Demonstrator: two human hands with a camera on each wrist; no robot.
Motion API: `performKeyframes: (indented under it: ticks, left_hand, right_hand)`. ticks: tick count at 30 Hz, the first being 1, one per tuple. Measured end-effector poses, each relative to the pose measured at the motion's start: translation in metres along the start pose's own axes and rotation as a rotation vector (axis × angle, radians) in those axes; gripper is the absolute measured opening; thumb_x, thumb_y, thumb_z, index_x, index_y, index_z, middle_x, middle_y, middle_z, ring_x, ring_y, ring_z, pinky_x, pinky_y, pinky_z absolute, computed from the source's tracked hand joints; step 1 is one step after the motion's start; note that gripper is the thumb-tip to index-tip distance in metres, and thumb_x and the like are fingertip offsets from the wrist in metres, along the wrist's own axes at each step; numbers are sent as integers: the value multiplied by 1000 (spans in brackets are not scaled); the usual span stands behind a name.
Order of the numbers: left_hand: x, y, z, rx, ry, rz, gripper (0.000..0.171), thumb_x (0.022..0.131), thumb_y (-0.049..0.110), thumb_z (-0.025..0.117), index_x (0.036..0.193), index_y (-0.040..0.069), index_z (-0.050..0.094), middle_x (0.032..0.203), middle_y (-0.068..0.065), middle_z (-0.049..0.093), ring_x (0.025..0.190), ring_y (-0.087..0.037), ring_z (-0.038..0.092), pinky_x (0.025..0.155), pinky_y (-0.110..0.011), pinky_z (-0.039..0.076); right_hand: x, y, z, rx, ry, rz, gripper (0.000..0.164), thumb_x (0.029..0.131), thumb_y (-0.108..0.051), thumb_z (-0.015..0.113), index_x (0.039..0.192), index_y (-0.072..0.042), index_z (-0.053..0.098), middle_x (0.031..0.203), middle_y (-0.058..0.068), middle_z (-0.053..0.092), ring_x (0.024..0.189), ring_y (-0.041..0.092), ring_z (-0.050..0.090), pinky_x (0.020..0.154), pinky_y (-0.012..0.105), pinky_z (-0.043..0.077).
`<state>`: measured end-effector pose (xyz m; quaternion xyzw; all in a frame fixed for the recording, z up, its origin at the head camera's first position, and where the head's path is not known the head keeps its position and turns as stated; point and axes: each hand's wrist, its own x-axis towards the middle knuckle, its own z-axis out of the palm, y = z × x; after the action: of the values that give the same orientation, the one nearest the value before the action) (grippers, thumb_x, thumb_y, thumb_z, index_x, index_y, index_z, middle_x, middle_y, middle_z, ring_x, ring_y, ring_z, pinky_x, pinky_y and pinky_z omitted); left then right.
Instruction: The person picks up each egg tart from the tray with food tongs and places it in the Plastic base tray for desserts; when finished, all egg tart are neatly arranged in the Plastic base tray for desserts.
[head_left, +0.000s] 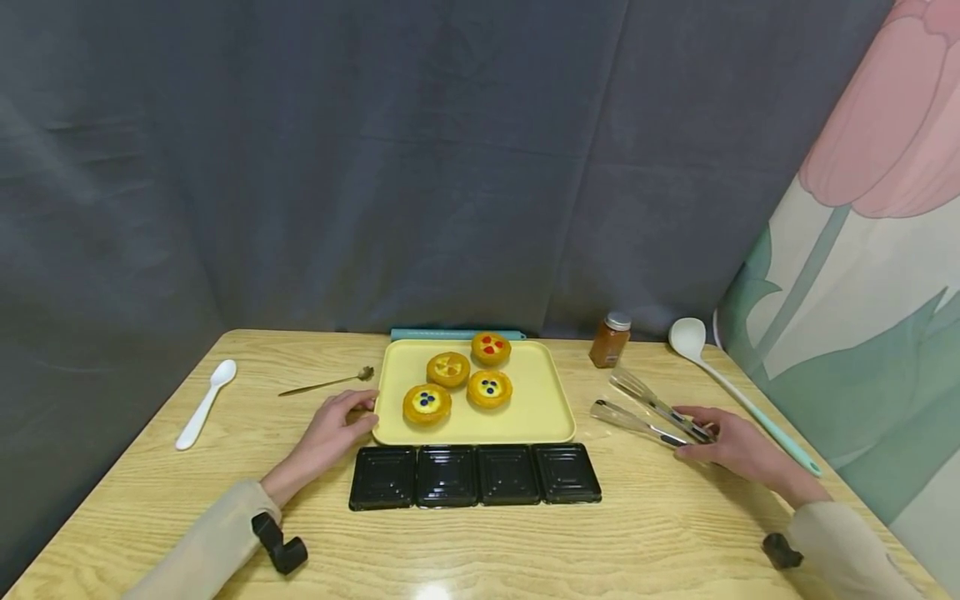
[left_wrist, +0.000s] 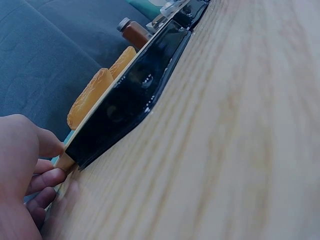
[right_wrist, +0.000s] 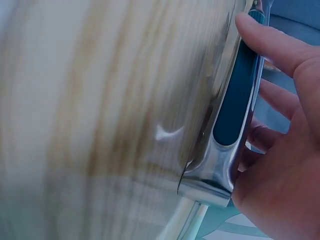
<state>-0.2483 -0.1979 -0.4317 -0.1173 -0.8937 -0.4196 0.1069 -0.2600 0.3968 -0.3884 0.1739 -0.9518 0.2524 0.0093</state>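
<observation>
My left hand (head_left: 337, 425) is at the left edge of a yellow tray (head_left: 536, 408), thumb and fingers pinching its rim near the front corner. Several tarts lie on the tray: two with blue dots (head_left: 427, 402), one with yellow pieces (head_left: 448, 368) and one with red pieces (head_left: 491, 347). A black four-section plastic tray (head_left: 447, 477) lies right along its front edge. On the right, my right hand (head_left: 731, 446) holds metal tongs (right_wrist: 235, 95) by the handle end. Its thumb lies on one dark grip, with the other fingers at the far side. The tongs' arms are spread, tips pointing back left.
A brown-filled jar (head_left: 611, 342) stands at the back right. Beyond the tongs lies a white ladle (head_left: 687, 337) with a mint handle. To the left are a white spoon (head_left: 206, 404) and a thin gold spoon (head_left: 326, 384). A teal stick (head_left: 427, 334) lies behind the tray.
</observation>
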Motion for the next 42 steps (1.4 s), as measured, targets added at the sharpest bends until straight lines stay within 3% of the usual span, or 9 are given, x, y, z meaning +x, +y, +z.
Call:
performKeyframes:
  ticks: [7,13,26,36,42]
  left_hand:
    - [1,0,1,4,3,12,45,96,14,67,136,-4,59,112,-7,64,111,-31,52,98,-51,39]
    - [2,1,1,9,9,20,45,95,12,68,136,-5,60,111,-6,64,111,-31,53,98,-51,39]
    - [2,-2,0,13,11,17,45,95,13,68,136,-4,60,110,-5,64,110,-30,53,98,-51,39]
    - [1,-2,0,6,12,5,45,95,11,68,136,-4,60,111,-6,64,110,-31,52,98,-50,38]
    - [0,-1,0,-1,12,8,44,95,11,68,136,-4,60,111,-6,64,110,-30,52,97,-50,38]
  right_hand:
    - [-3,-6,1,-45,19,37,70,83,-36,84,137,1,60,116,23,65,94,28,61,73,41,49]
    - [-9,-10,0,-33,26,54,71,86,-39,81,139,2,58,125,25,63,106,38,62,76,44,51]
    - [-19,-26,-4,-52,86,13,67,89,-39,78,139,0,59,129,23,61,109,39,60,74,36,50]
    - [-17,-62,0,-76,130,-104,58,86,-34,81,134,-6,65,104,3,64,95,23,58,65,29,45]
    - [-11,-86,5,-81,106,-113,59,85,-36,82,134,-7,65,106,2,65,104,30,63,69,34,47]
